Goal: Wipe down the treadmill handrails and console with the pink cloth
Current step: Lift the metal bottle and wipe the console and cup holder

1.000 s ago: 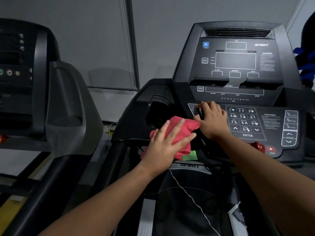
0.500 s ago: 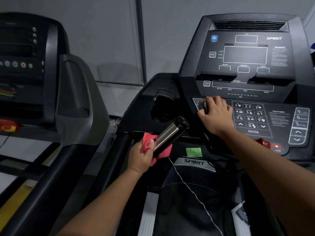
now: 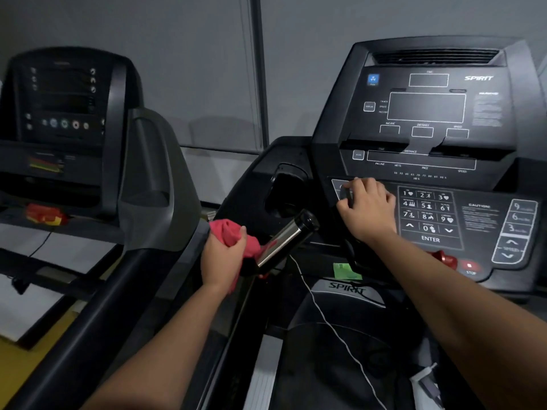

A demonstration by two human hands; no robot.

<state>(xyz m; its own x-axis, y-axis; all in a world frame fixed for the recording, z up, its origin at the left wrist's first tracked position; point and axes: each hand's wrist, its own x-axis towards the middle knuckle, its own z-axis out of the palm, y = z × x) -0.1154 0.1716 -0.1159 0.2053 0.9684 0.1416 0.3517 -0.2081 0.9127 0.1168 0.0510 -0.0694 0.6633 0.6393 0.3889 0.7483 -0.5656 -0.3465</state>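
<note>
My left hand [image 3: 223, 257] grips the pink cloth [image 3: 233, 233], which is bunched around the lower end of a chrome handgrip [image 3: 284, 238] that sticks up and to the right from the treadmill. The grip's black cap points toward the cup holder [image 3: 285, 192]. My right hand [image 3: 367, 210] rests fingers curled on the left side of the black console [image 3: 429, 128], just left of the number keypad [image 3: 427, 214]; it seems to clasp a small dark knob, partly hidden by the fingers.
A second treadmill [image 3: 74, 128] stands to the left, its side rail [image 3: 88, 321] running down toward me. A red stop button [image 3: 470, 266] and red safety key [image 3: 444, 258] sit below the keypad. A thin white cord [image 3: 331, 327] crosses the belt cover.
My left hand slid the pink cloth down from the top of the chrome handgrip to its base, baring the metal. The right hand stayed on the console. The view shifted left.
</note>
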